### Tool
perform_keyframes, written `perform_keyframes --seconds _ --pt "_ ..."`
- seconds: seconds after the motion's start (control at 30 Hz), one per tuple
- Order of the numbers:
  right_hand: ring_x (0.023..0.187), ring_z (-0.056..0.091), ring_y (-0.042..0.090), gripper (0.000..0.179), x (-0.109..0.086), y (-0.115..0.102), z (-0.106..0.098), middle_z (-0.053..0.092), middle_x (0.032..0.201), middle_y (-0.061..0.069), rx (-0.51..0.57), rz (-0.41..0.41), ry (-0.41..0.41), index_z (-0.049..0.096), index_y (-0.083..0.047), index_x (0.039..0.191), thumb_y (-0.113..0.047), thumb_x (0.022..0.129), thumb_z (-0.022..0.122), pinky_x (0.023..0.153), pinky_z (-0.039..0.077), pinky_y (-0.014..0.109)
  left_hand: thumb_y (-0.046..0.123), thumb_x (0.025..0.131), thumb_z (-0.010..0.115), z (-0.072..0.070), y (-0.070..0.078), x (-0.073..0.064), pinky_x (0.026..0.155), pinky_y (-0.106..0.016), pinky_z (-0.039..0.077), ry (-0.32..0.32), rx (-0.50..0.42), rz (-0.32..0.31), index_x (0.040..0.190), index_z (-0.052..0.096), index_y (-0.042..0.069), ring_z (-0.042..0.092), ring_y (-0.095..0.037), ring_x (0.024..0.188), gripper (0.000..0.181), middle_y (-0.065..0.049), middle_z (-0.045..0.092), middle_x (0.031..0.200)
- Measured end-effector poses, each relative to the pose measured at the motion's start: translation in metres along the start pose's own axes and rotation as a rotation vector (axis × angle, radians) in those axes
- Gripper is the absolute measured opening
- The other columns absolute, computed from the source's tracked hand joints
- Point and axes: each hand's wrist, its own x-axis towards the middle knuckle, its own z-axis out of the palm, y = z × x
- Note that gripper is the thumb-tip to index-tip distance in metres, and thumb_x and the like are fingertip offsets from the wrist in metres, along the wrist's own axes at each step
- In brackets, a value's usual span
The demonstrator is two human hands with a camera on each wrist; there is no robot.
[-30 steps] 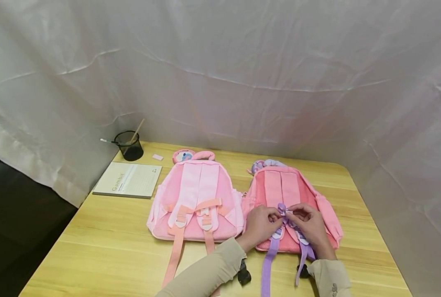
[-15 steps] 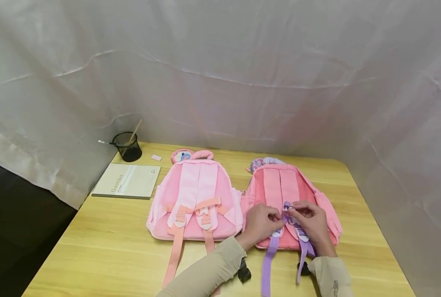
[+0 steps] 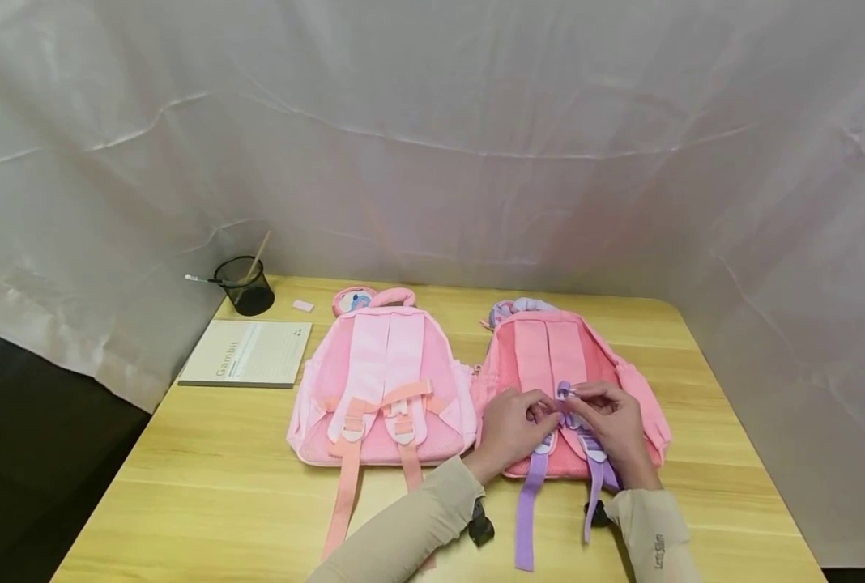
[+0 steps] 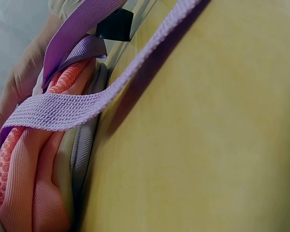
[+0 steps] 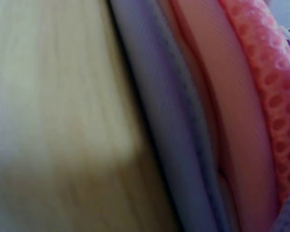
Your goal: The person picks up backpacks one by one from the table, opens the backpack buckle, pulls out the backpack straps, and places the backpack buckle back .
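A coral-pink backpack (image 3: 530, 348) lies back side up at the right of the table, its shoulder straps upward. Over its lower middle, my left hand (image 3: 513, 425) pinches a purple chest strap (image 3: 564, 389) between thumb and index finger. From the other side my right hand (image 3: 616, 421) pinches the same strap near a small white buckle, partly covered by fingers. Loose purple webbing (image 3: 526, 518) hangs off the bag's bottom edge, and in the left wrist view a purple strap (image 4: 53, 110) crosses the bag's side. Close up in the right wrist view is the bag's mesh back (image 5: 280, 106).
Left of it lies a light-pink backpack (image 3: 387, 348) with its orange chest strap (image 3: 406, 394) across the shoulder straps. Farther left are a notebook (image 3: 250, 354), an eraser (image 3: 303, 305) and a black mesh pen cup (image 3: 253, 298). A grey curtain (image 3: 432, 162) encloses the wooden table (image 3: 185, 486).
The strap's purple loop has shifted slightly right, with the right hand's fingers still on it. The left hand keeps its pinch beside it. Both backpacks stay in place.
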Motion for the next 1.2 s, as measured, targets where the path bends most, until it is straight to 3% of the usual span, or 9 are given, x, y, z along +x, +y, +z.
perform_keyframes --seconds 0.17,0.47,0.77,0.9,1.2 --pt "0.086 0.074 0.007 0.017 0.0008 0.0015 -0.0013 0.077 0.096 -0.006 -0.031 -0.007 0.007 0.07 0.014 0.099 0.009 0.085 0.078 0.075 0.058 0.018 0.029 0.085 0.081 0.0011 -0.0013 0.0005 0.06 -0.011 0.029 0.038 0.009 0.036 0.082 0.076 0.029 0.044 0.005 0.065 0.005 0.019 0.065 0.069" --pt "0.091 0.073 0.008 0.017 0.0023 0.0041 -0.0001 0.076 0.096 -0.002 0.083 -0.07 0.085 0.067 0.019 0.098 0.017 0.083 0.075 0.081 0.057 0.018 0.026 0.079 0.083 -0.0016 -0.0024 0.0002 0.06 -0.013 0.029 0.011 -0.021 0.068 0.072 0.072 0.029 0.042 0.003 0.065 0.013 0.018 0.061 0.064" --pt "0.086 0.073 0.008 0.014 0.0013 0.0028 -0.0016 0.077 0.095 -0.002 0.068 -0.041 0.039 0.067 0.018 0.097 0.015 0.086 0.074 0.075 0.058 0.019 0.039 0.091 0.075 0.0012 -0.0004 0.0001 0.061 -0.013 0.029 0.002 0.084 0.049 0.091 0.07 0.029 0.044 0.002 0.067 0.011 0.018 0.063 0.071" --pt "0.086 0.074 0.008 0.013 0.0017 0.0049 -0.0019 0.077 0.096 -0.002 0.067 -0.046 0.03 0.068 0.017 0.096 0.014 0.085 0.075 0.075 0.058 0.019 0.034 0.09 0.075 0.0023 -0.0009 0.0002 0.06 -0.013 0.028 0.022 0.093 0.067 0.088 0.072 0.029 0.045 0.001 0.067 0.006 0.019 0.063 0.07" --pt "0.087 0.073 0.007 0.017 0.0014 0.0078 -0.0015 0.076 0.099 -0.001 0.079 -0.062 0.099 0.068 0.018 0.099 0.016 0.084 0.075 0.076 0.057 0.017 0.032 0.088 0.077 0.0003 -0.0014 0.0 0.061 -0.013 0.028 0.01 0.073 0.073 0.083 0.073 0.031 0.043 0.003 0.066 0.007 0.02 0.062 0.068"
